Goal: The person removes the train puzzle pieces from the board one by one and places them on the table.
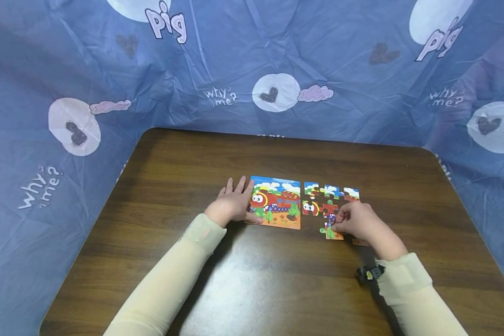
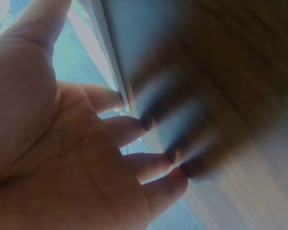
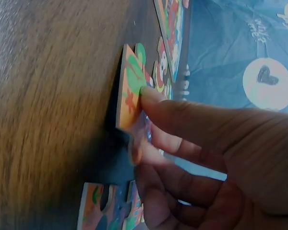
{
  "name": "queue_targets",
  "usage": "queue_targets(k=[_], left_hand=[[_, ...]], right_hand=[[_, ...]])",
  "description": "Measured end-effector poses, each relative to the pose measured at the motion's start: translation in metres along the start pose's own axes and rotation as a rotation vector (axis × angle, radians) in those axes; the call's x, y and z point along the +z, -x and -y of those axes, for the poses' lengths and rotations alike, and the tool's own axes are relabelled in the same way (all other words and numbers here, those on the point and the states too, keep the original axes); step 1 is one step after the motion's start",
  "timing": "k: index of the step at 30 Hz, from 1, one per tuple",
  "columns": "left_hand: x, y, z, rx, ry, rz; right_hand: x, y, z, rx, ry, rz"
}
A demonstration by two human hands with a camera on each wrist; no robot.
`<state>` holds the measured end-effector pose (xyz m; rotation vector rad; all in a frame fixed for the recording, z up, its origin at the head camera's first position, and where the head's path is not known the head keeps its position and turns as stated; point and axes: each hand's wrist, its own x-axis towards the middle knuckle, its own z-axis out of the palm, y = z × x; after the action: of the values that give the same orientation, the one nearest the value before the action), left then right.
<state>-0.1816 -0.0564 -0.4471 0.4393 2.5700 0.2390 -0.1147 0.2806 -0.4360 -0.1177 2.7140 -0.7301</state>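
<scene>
My left hand lies at the left side of a square train picture card, fingers spread and straight, thumb over the lower left corner. In the left wrist view its palm and fingertips touch the card's edge. With thumb and fingers, my right hand pinches a jigsaw piece showing a green bush, orange ground and a red star. In the head view this piece is at the bottom of the loose pieces, partly covered by the fingers. Whether it is lifted off the table, I cannot tell.
Several other jigsaw pieces lie right of the card, among them one with the train's face and a sky piece. Another piece is partly under the right hand. The brown wooden table ends at a blue printed curtain.
</scene>
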Motion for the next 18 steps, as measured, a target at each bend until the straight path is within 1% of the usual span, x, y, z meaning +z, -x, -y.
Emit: queue_targets(k=[4,9,18], left_hand=[[0.0008,-0.0002,0.0003,0.003,-0.004,-0.008],[0.0007,0.001,-0.0011,0.006,-0.015,-0.012],[0.0001,0.0018,-0.0012,0.016,-0.024,-0.018]], right_hand=[[0.0028,-0.0008,0.0052,0.033,0.044,-0.017],[0.0053,-0.0011,0.0071,0.09,0.023,-0.002],[0.0014,0.0004,0.0087,0.136,0.009,0.023]])
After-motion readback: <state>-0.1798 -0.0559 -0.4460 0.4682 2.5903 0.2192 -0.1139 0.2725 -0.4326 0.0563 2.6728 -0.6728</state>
